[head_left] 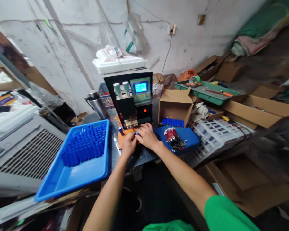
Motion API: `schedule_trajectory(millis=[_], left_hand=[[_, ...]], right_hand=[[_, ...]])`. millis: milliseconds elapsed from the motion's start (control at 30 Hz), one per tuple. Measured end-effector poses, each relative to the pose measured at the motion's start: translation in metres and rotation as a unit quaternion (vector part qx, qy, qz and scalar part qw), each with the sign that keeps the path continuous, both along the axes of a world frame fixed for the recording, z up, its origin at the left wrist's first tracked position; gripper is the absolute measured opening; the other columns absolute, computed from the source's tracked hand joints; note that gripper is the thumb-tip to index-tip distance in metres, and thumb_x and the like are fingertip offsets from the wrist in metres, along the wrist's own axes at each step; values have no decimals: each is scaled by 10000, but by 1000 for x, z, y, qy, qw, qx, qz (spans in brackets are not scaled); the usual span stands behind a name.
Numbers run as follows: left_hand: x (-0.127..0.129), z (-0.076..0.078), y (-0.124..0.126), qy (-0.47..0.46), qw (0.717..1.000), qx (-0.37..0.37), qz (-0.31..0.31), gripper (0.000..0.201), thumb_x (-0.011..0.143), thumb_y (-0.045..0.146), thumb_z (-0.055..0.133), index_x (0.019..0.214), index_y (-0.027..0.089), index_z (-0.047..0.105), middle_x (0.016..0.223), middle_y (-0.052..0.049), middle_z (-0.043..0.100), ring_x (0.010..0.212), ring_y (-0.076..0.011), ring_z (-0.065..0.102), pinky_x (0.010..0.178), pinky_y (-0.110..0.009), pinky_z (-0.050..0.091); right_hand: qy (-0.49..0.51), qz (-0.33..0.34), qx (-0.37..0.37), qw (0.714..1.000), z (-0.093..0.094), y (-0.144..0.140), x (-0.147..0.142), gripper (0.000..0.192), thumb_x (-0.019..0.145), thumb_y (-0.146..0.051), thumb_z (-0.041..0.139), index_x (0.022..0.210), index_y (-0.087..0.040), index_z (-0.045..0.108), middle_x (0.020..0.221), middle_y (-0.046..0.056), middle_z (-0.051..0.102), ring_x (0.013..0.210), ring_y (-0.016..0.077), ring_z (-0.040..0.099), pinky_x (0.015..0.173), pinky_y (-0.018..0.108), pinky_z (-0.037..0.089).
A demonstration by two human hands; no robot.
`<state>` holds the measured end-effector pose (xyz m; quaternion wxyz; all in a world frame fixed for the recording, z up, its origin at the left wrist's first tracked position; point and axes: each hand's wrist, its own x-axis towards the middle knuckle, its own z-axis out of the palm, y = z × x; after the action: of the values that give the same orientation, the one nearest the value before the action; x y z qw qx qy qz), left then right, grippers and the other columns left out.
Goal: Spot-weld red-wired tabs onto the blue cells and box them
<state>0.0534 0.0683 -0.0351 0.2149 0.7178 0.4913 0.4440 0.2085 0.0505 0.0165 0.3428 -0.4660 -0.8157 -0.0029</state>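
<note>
In front of the black spot welder (144, 116) with a lit blue display, my two hands meet just below its electrodes. My left hand (128, 145) is closed, thumb and fingers pinching a blue cylindrical battery cell (136, 132) that is mostly hidden. From the other side, my right hand (146, 136) curls its fingers over the same cell. Another blue cell (121, 130) stands at the left on the orange board (121, 140). A bundle of red and black wire leads (174, 139) lies on a blue case (192, 138) to the right.
A blue tray (83, 171) with many blue cells stands at the left, near a steel flask (98, 104). An open cardboard box (175, 101) with several blue cells is right of the welder. Behind it sits a green tray (207, 91); a white foam tray (120, 64) tops the welder.
</note>
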Motion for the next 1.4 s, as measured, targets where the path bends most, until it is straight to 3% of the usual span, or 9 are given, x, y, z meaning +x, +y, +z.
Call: schedule_trajectory(millis=[100,200,333,467,667,900,1100,1300,1400], left_hand=[[0,0,3,13,1000,2,26,356,861,348,551,1134,175,700,1073,-73,742,974,-227,685,903,-340,529],[0,1,4,20,999,-18,46,428,844,450,605,1169,185,692,1102,-73,744,921,-229,704,864,-337,545],[2,4,0,44,997,-26,65,405,845,511,605,1085,207,722,1025,-45,764,876,-224,716,812,-316,547],[5,7,-2,78,992,-7,101,346,851,491,593,1030,232,737,998,-22,768,882,-222,717,761,-294,534],[5,4,-2,88,990,16,112,326,862,475,580,1027,242,736,984,-17,769,860,-212,717,744,-290,523],[7,5,-3,100,989,26,105,316,887,463,556,1021,236,730,998,-21,764,857,-206,711,740,-291,514],[8,6,-3,97,990,16,97,325,889,458,547,1044,236,727,1001,-23,763,867,-208,708,758,-291,513],[7,5,-4,97,991,11,97,317,876,468,557,1022,246,729,998,-22,760,900,-226,700,795,-304,517],[7,5,-4,101,990,4,100,311,869,467,565,1025,253,729,986,-19,761,881,-228,699,786,-307,517]], right_hand=[[-16,10,-5,1000,-6,5,-2,195,960,-243,566,1069,-145,695,1040,111,739,1091,240,596,1109,444,311],[23,-21,10,999,-13,10,13,229,973,-255,564,1124,-135,688,1072,113,743,1049,218,641,1068,398,370],[76,-142,16,987,-17,27,65,299,977,-292,564,1199,-130,683,1082,129,746,1015,228,671,983,365,443],[43,-238,-14,970,-21,58,117,314,974,-278,558,1222,-127,679,1111,144,742,1021,245,677,961,354,459],[-123,-171,-40,977,-44,87,121,305,979,-185,497,1227,-94,650,1230,161,694,1130,238,637,1082,372,359],[-265,-186,-130,937,-49,109,118,284,953,-121,455,1076,-97,709,1044,160,735,990,240,665,1051,365,352],[-272,-177,-168,931,-37,119,129,223,916,-284,618,1020,-136,748,1059,149,735,1138,267,588,1115,404,297],[-201,-183,-175,946,-40,122,131,176,860,-225,695,997,-135,760,1066,143,732,1131,250,603,1135,396,305],[-135,-171,-175,960,-40,123,136,196,862,-205,685,1035,-151,758,1105,114,735,1136,229,618,1101,354,367]])
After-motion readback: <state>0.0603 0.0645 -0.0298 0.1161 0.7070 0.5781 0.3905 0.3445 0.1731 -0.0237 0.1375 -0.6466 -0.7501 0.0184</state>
